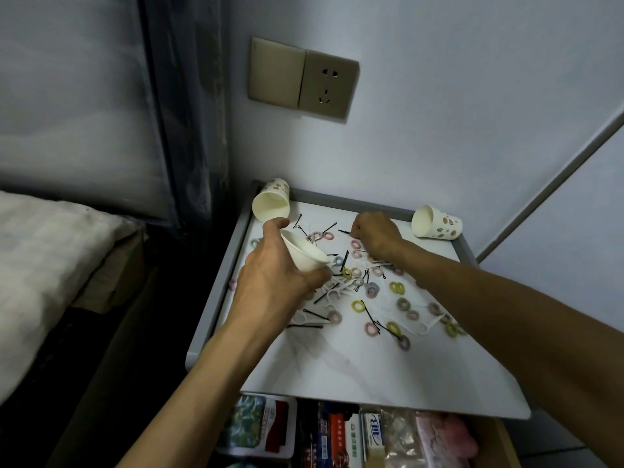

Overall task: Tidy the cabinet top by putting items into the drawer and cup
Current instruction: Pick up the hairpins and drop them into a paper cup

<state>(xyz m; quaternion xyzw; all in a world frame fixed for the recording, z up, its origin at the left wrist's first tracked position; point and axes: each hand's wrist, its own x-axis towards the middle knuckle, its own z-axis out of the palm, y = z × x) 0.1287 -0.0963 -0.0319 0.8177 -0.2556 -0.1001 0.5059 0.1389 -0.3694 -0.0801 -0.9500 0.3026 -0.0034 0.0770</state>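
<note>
My left hand point(273, 275) grips a white paper cup point(305, 253), tilted with its mouth toward the far right, just above the white cabinet top point(354, 366). My right hand point(374, 234) is curled near the back of the top, its fingertips pinching a black hairpin point(344, 232). Several small coloured hair rings point(396, 287), black hairpins point(369, 315) and white floss picks point(341, 288) lie scattered across the middle. Below the front edge the drawer point(337, 434) stands open.
A flowered paper cup point(271, 201) lies on its side at the back left corner, another flowered cup point(437, 222) at the back right. The open drawer holds packets and boxes. A wall socket point(304, 77) is above; a bed point(50, 251) stands to the left.
</note>
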